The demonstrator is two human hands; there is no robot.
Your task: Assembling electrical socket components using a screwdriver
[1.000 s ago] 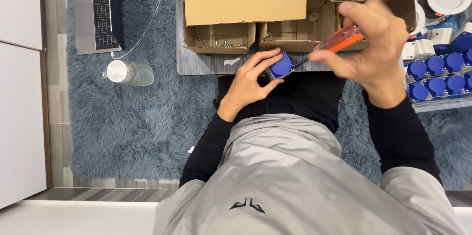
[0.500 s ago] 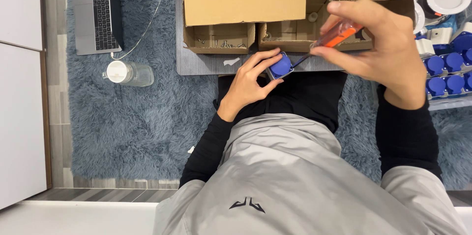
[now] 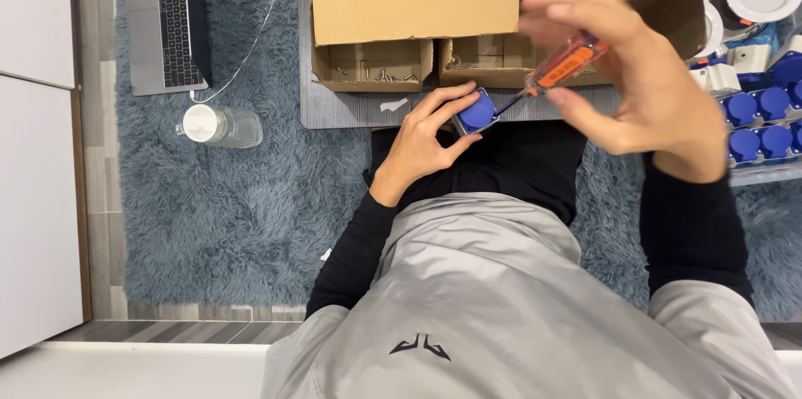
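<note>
Fingers of left hand [image 3: 422,142] pinch small blue-capped part [image 3: 477,111] by its edges, near the cardboard boxes [image 3: 409,6]. Right hand [image 3: 635,81] wraps orange screwdriver [image 3: 561,66], tip on part. Looks light, rigid plastic, likely slippery; edge grip suits it.

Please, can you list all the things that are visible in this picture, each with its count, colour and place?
blue part: one, blue, in the left hand
screwdriver: one, orange and clear handle, in the right hand, tip at the blue part
cardboard boxes: several, brown, top centre
loose screws: several, grey, in a small box
tray of blue parts: one, right edge
laptop: one, grey, top left
jar: one, clear with white lid, on the rug
rug: one, grey-blue, shaggy
left hand: gripping the blue part
right hand: gripping the screwdriver
</note>
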